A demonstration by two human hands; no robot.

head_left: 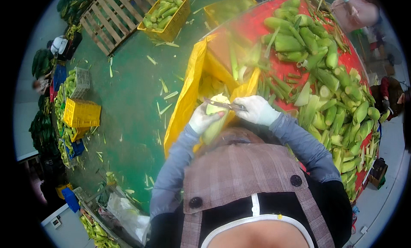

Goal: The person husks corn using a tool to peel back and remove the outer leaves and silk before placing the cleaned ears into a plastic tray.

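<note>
In the head view, one corn ear (212, 132) stands tilted at the centre of the frame, above the mouth of one yellow bag (187, 92). The gloved left hand's (200, 118) grip is closed around it; the gloved right hand's (259, 111) grip is closed on the one knife (223, 104), whose blade lies across the ear's pale upper end. The ear should be fairly light and firm, its husk softer and perhaps slick; the middle, clear of the blade, seems the best hold. Ears too many to count fill the red desk (252, 23), right. Two yellow crates (177, 24) of corn stand at upper centre.
</note>
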